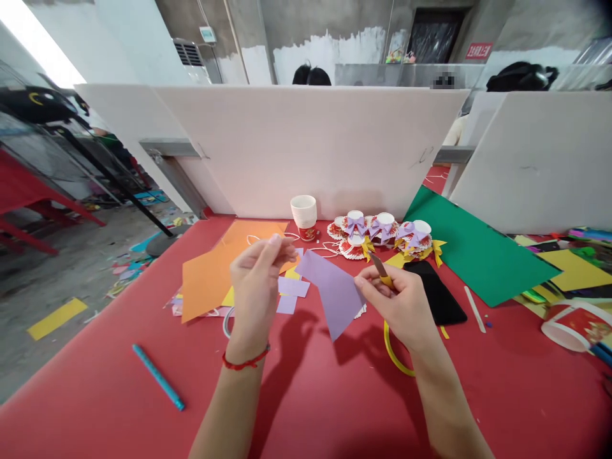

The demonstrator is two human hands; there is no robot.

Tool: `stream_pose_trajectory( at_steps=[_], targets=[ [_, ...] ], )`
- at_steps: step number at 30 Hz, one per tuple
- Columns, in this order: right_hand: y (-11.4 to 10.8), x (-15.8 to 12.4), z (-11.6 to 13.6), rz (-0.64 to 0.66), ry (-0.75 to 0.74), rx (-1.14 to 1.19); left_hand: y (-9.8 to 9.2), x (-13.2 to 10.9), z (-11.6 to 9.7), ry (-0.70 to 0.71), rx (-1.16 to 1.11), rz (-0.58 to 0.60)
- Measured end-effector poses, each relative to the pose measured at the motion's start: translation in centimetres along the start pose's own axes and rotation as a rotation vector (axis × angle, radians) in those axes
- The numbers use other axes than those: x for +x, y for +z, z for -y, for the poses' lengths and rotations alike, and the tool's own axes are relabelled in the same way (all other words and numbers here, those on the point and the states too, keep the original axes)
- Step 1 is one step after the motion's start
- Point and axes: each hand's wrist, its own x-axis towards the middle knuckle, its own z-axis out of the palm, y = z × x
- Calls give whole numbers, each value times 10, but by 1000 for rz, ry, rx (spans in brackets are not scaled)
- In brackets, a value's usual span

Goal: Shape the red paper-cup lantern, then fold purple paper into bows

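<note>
My right hand (399, 303) is closed on a sheet of purple paper (332, 288) and on a yellow-handled cutter (381, 268) whose blade points up and away. The sheet hangs above the red table (296, 389). My left hand (258, 280), with a red string on its wrist, is raised to the left of the sheet, its fingertips pinched together; what they hold, if anything, is too small to make out. Small purple paper pieces (292, 288) lie on the table between my hands.
An orange sheet (215, 271), a white paper cup (304, 215), several paper-cup hats with purple bows (382, 233), a green sheet (471, 248), a black phone (437, 293), a yellow loop (394, 357), a teal pen (157, 376). White partition boards (310, 146) stand behind; another person's head shows above them.
</note>
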Motion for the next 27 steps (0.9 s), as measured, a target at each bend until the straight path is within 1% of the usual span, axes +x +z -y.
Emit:
stream_pose_trajectory(
  at_steps=[3,5,7,11,14,17,19,21,23,24,26,27],
  targets=[
    [1,0,0,14,7,19,3,-5,-2,-141,124,215],
    [2,-1,1,35,20,38,7,-8,-2,-219,144,286],
    [1,-1,1,57,37,59,11,-11,-1,-224,127,275],
    [2,-3,1,83,63,82,15,-14,2,-162,119,153],
    [2,-2,1,85,78,116,17,-17,7,-144,126,103],
    [2,-1,1,77,97,130,19,-20,11,-60,161,66],
    [1,0,2,73,106,109,21,-22,10,13,233,72],
    [2,1,2,66,119,105,22,-25,9,55,297,99],
    [3,2,3,54,132,120,24,-27,7,30,289,107],
    [3,2,3,39,135,131,25,-27,7,-15,250,106],
    [4,1,4,-11,127,145,27,-29,7,-161,153,145],
    [4,0,5,-42,117,147,28,-30,7,-244,123,195]
  ],
)
